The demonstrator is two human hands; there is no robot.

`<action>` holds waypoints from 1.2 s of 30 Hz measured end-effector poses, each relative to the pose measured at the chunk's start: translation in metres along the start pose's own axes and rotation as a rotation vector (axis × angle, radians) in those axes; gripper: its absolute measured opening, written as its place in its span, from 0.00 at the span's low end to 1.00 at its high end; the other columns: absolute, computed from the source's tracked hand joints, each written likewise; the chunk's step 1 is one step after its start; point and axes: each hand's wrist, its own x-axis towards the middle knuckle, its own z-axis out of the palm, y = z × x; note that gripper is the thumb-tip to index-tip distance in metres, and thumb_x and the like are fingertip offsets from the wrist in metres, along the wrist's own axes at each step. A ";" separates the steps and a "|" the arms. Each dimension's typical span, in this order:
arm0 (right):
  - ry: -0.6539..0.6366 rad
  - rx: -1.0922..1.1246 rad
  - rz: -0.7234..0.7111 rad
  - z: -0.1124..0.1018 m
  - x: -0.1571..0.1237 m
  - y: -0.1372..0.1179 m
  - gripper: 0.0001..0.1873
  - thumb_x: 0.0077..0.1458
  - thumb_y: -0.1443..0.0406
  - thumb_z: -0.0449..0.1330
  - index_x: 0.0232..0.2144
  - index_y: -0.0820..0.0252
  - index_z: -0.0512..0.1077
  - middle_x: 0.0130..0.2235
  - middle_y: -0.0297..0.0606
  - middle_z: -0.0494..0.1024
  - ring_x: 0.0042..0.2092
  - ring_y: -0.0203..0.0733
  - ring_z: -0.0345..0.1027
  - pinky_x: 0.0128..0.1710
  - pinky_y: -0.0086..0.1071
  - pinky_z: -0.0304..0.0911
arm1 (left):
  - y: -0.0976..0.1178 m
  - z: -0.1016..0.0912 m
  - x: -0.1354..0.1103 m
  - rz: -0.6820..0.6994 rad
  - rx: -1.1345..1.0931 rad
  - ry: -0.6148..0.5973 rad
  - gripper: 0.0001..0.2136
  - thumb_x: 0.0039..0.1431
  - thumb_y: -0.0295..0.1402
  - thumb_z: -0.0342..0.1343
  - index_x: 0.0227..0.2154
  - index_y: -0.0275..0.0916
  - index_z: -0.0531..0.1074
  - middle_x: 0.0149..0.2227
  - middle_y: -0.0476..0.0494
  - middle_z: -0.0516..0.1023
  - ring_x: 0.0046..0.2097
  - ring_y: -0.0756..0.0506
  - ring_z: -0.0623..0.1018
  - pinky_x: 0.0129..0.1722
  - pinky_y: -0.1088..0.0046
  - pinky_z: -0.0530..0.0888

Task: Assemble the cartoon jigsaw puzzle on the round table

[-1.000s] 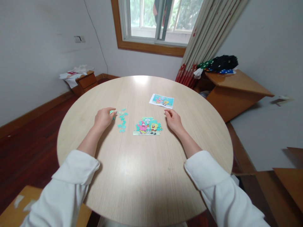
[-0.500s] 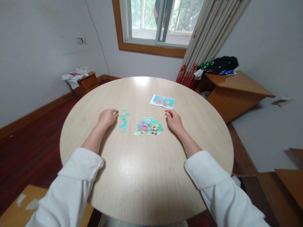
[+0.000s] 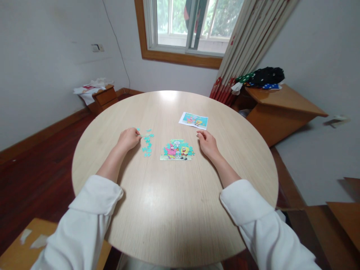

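Note:
A partly assembled cartoon jigsaw puzzle (image 3: 177,150) lies in the middle of the round wooden table (image 3: 168,210). Several loose teal puzzle pieces (image 3: 147,144) are scattered to its left. My left hand (image 3: 128,138) rests beside them with fingers curled, pinching a small puzzle piece at its fingertips. On the puzzle's right, my right hand (image 3: 207,143) lies on the table with its fingers loosely curled and nothing visible in them. A printed reference picture (image 3: 193,120) lies just beyond the right hand.
A wooden desk (image 3: 281,105) with dark clothes on it stands at the right by a curtain (image 3: 247,41). A small cabinet (image 3: 104,96) with papers sits at the far left wall. A window (image 3: 191,26) is behind the table.
The view has shifted slightly. My left hand has moved a little to the right along the loose pieces, pinching a piece. The right hand has hardly moved.

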 end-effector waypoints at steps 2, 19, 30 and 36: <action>0.000 0.000 -0.002 0.000 0.000 0.001 0.16 0.54 0.59 0.50 0.37 0.60 0.73 0.40 0.44 0.78 0.42 0.45 0.70 0.47 0.43 0.61 | 0.000 0.001 0.000 -0.002 -0.007 -0.002 0.06 0.52 0.33 0.55 0.29 0.39 0.76 0.31 0.38 0.80 0.34 0.41 0.77 0.33 0.69 0.67; 0.045 0.037 -0.085 -0.001 -0.005 -0.018 0.15 0.54 0.60 0.48 0.34 0.60 0.74 0.40 0.44 0.78 0.40 0.44 0.70 0.44 0.42 0.64 | 0.053 -0.009 -0.035 0.108 -0.658 -0.086 0.07 0.50 0.36 0.55 0.23 0.37 0.69 0.15 0.56 0.57 0.19 0.54 0.58 0.21 0.76 0.54; -0.390 0.244 -0.232 0.017 -0.039 -0.072 0.13 0.54 0.60 0.56 0.37 0.55 0.78 0.37 0.39 0.80 0.38 0.40 0.71 0.41 0.36 0.64 | 0.084 -0.009 -0.061 0.227 -0.869 -0.420 0.14 0.45 0.44 0.59 0.21 0.37 0.67 0.15 0.57 0.57 0.19 0.55 0.56 0.19 0.78 0.51; -0.499 0.422 -0.161 0.021 -0.048 -0.084 0.10 0.52 0.60 0.60 0.33 0.56 0.79 0.36 0.38 0.81 0.38 0.40 0.72 0.41 0.36 0.65 | 0.084 -0.005 -0.064 0.279 -0.870 -0.452 0.18 0.43 0.48 0.60 0.21 0.35 0.68 0.16 0.56 0.57 0.20 0.55 0.56 0.20 0.78 0.51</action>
